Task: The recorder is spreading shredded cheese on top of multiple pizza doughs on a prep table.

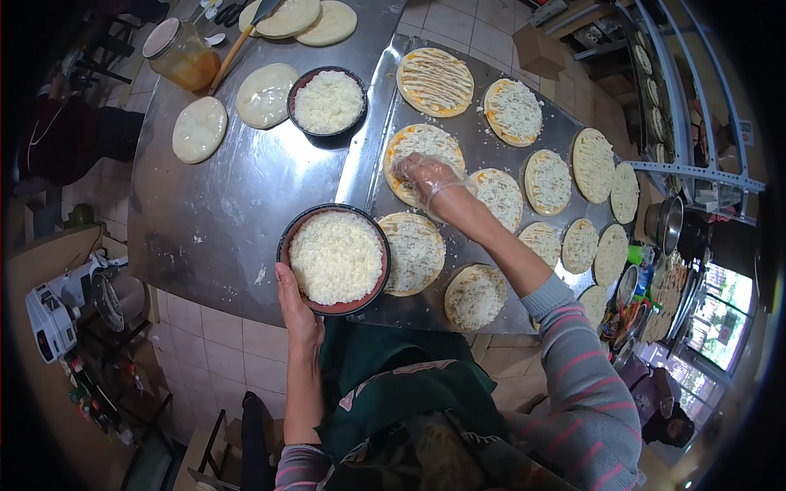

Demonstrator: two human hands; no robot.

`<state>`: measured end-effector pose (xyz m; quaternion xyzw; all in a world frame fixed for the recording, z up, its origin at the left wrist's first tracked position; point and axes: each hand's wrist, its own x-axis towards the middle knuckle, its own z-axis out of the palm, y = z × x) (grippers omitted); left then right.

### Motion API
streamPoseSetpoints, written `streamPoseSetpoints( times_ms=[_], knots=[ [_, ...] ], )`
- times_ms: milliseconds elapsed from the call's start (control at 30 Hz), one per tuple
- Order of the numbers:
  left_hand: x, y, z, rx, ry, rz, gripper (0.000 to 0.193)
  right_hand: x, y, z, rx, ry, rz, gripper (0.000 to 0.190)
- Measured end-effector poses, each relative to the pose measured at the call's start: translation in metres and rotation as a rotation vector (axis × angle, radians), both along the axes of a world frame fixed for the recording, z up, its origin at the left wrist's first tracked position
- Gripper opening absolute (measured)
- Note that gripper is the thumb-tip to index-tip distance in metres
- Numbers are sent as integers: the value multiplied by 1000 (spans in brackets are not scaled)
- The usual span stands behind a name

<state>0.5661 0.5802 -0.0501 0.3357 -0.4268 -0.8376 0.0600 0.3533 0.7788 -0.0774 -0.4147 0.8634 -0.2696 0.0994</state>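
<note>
My left hand (299, 304) grips the rim of a dark round bowl (385, 276) heaped with white grated cheese (336, 256). In a clear plastic glove, my right hand (430, 176) is on a flat round dough base (424, 142) topped with sauce and cheese crumbs; its fingertips are partly hidden. Close below that hand lies another cheese-covered round (412, 253), and one more round (498, 197) sits just right of my wrist. A base with only sauce stripes (435, 81) lies farther up.
A second bowl of cheese (328, 102) stands on the steel table (233, 215) beside plain dough rounds (199, 130). Behind them are a jar (181, 58) and a wooden-handled spatula (233, 58). A stand mixer (55, 319) is at left, a metal rack (681, 166) at right. A person (660, 399) is at lower right.
</note>
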Motion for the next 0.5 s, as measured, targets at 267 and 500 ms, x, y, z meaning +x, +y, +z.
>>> streamPoseSetpoints(
  times_ms=[267,500],
  knots=[
    [-9,-5,-5,4,-8,-42,62,-23,2,13,-22,-177,-187,20],
    [-25,-4,1,3,4,-100,62,-50,72,-6,-83,-182,-311,17]
  ],
)
